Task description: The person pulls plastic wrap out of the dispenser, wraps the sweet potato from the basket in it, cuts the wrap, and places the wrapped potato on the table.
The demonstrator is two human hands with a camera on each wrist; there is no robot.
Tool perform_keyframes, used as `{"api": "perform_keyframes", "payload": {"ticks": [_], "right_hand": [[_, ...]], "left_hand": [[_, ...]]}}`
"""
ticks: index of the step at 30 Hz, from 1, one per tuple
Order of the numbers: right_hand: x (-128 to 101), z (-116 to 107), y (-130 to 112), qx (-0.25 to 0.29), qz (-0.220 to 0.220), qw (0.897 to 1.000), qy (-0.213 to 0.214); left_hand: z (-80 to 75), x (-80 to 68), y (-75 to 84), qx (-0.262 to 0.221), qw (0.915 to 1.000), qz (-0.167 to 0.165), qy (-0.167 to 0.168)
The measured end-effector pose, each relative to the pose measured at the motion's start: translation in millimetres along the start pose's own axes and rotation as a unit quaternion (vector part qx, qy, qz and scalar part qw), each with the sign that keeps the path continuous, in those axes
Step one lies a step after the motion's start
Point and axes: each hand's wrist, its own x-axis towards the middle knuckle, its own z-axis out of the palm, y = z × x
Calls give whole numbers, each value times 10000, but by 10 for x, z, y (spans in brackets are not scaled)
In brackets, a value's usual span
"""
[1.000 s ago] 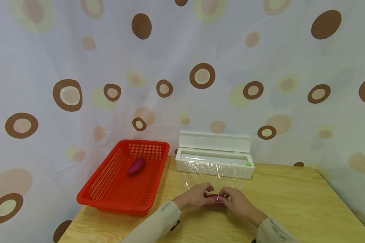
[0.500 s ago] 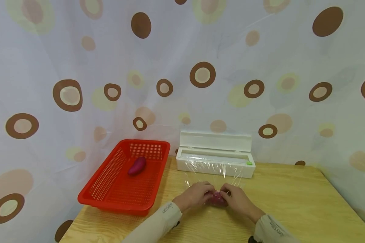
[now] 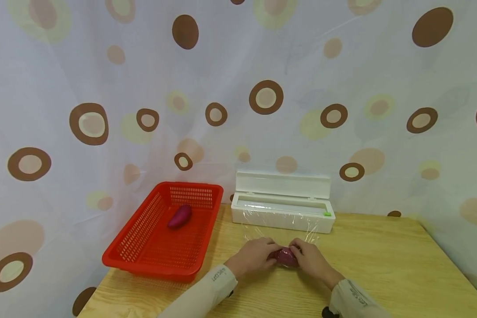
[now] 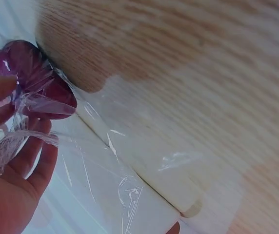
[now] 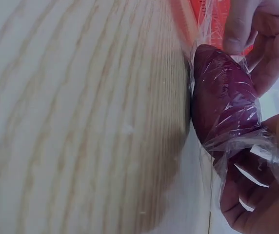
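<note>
A purple sweet potato (image 3: 286,257) lies on the wooden table (image 3: 381,260), partly covered in clear cling film (image 3: 280,226) that runs back to the white dispenser box (image 3: 282,207). My left hand (image 3: 256,255) grips its left end and my right hand (image 3: 307,259) grips its right end, fingers curled over the film. The left wrist view shows the potato (image 4: 32,78) against my fingers (image 4: 27,151) with film bunched round them. In the right wrist view the film-wrapped potato (image 5: 222,97) rests on the table between both hands. A second sweet potato (image 3: 179,216) lies in the red basket (image 3: 143,256).
The red basket stands at the table's left, reaching its front-left edge. The dispenser box, lid raised, stands at the back against a spotted curtain (image 3: 342,88). Bare wood lies to the right of my hands.
Both hands have shifted a little toward the dispenser with the potato and closed more tightly round it. The film between hands and box looks shorter.
</note>
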Motion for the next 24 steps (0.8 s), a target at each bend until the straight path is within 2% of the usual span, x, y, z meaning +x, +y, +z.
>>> {"api": "perform_keyframes", "payload": {"ticks": [5, 10, 13, 18, 24], "right_hand": [[38, -14, -5, 87, 232, 9994, 245], [73, -24, 19, 113, 5, 9988, 472], [61, -9, 70, -5, -154, 9992, 377], [31, -5, 126, -197, -128, 9996, 153], [17, -17, 129, -722, -186, 9969, -250]], "left_hand": [[9, 10, -8, 362, 9993, -68, 85], [6, 46, -1, 733, 9973, -34, 2], [9, 45, 16, 694, 9974, -156, -135], [32, 46, 24, 526, 9970, -442, -363], [88, 97, 5, 471, 9953, -735, -427]]}}
